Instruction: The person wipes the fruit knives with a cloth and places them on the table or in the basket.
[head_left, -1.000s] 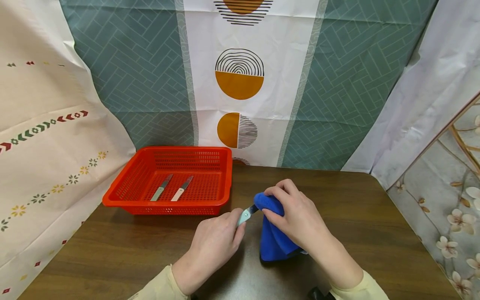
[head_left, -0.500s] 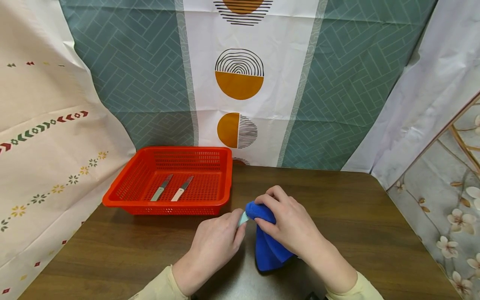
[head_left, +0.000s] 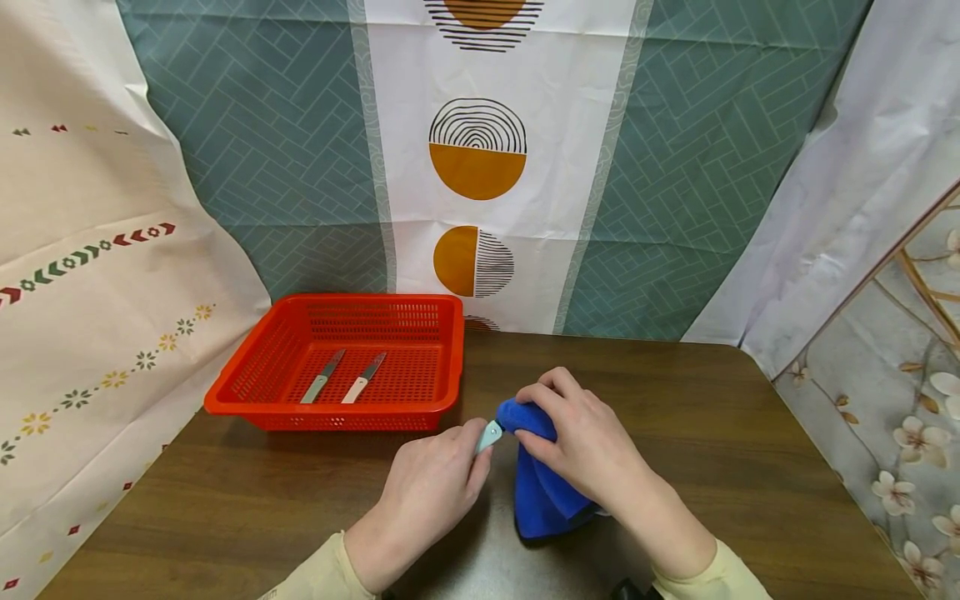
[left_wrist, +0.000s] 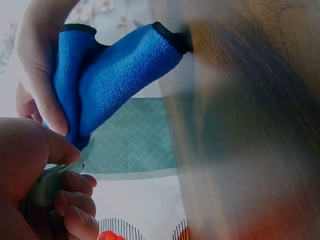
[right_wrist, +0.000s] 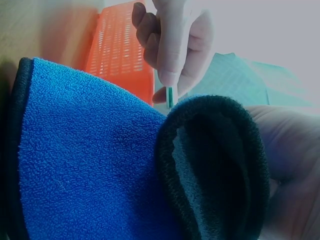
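Observation:
My left hand grips a small knife by its pale mint handle, close above the table. A blue cloth with a dark edge is folded over the blade, and my right hand pinches it there between thumb and fingers. Only a short dark bit of blade shows beside the handle; the rest is hidden in the fabric. In the left wrist view the cloth hangs in loose folds from the right hand. The right wrist view shows the cloth's rolled, dark-trimmed edge up close.
A red plastic basket stands on the brown wooden table, left of the hands. Inside lie two knives, one with a green handle and one with a pinkish-white handle. Patterned curtains hang behind and at both sides.
The right hand with the cloth slid left along the blade up to the handle, then back right a little. The left hand and the knife stayed nearly still.

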